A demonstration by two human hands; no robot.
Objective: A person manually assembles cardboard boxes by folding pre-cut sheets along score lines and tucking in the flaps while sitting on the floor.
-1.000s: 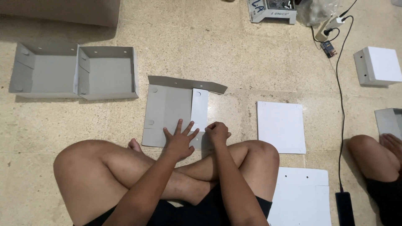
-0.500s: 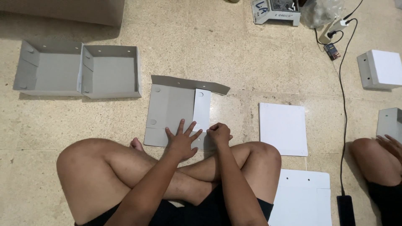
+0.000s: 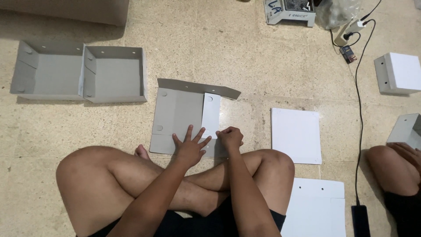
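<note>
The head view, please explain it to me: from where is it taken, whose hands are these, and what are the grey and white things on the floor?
The camera sits on a person's head and looks down, so you see their own crossed legs and two bare hands. They sit on a tiled floor. The left hand lies flat, fingers spread, on a grey cardboard sheet that is partly folded: its far edge stands up and a white flap is turned over it. The right hand is curled and presses the near edge by that flap. Neither hand lifts anything.

To the left stand two folded grey open boxes, side by side. To the right lie two flat white sheets. A black cable runs along the right side. At the far right edge, another person's knee and hand show beside a box.
</note>
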